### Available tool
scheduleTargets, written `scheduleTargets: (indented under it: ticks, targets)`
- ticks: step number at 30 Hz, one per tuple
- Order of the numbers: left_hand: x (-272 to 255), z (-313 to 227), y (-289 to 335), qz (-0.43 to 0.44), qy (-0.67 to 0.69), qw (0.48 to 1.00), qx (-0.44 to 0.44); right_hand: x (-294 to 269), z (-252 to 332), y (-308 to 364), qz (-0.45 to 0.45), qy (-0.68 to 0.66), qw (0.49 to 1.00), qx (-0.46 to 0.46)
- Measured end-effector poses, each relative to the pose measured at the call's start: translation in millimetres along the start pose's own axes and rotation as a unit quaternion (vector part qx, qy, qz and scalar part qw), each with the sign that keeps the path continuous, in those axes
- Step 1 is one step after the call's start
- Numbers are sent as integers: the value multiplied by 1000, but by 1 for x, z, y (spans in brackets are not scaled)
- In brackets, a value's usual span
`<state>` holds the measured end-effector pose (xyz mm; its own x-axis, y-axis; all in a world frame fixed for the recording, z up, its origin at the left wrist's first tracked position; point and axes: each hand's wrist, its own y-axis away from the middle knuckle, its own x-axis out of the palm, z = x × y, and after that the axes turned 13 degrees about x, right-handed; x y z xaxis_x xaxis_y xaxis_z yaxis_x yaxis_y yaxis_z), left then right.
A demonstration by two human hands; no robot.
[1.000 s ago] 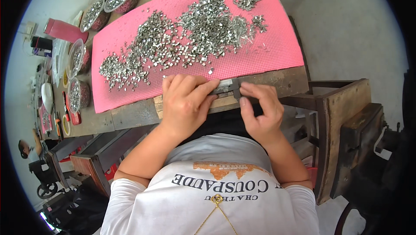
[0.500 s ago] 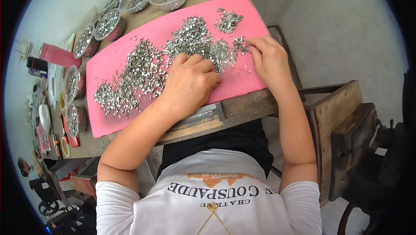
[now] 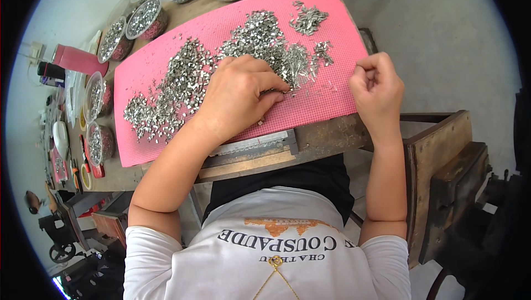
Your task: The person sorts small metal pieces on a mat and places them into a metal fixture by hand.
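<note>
The left hand [image 3: 237, 92] lies low over the near edge of the heaped metal, knuckles up, with thumb and forefinger brought to a narrow gap. A dark line shows between the two; I cannot tell whether it is metal or shadow. The right hand [image 3: 378, 87] is curled into a loose fist just off the right edge of the pink mat [image 3: 338, 98], touching none of the heaps; its closed fingers hide whether anything is inside.

The step in hand appears to be gathering small pieces with the left fingers. The next move, as I judge it, calls for a light, precise fingertip grip that leaves neighbouring pieces undisturbed.

Just beyond the left fingertips lie thin metal pins [image 3: 297, 66], with a little cluster of chips [image 3: 323, 54] beside them. The main heap of metal chips [image 3: 257, 33] spreads behind the hand, another heap [image 3: 185, 73] lies to its left, and a separate small pile [image 3: 308, 19] sits toward the mat's far right corner.

Nearer the body, a grey metal channel [image 3: 254, 144] lies along the front edge of the wooden bench [image 3: 329, 135]. Clear plastic bowls [image 3: 157, 27] of similar pieces line the bench's far and left sides.
</note>
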<state>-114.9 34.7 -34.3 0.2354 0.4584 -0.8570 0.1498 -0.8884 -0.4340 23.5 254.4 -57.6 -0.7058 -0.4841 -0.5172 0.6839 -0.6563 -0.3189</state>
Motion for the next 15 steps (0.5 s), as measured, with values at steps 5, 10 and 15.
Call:
scheduleTargets:
  ticks: [5,10,15]
  targets:
    - [5,-4,-6,22,-16,998,51,-13,-1,19,10,-51,998,41]
    - [15,-7,-9,75,-132,984,93,-10,-5,40,26,-107,987,119]
    - [-7,-20,3,80,-101,990,56,-7,12,58,59,-197,968,142]
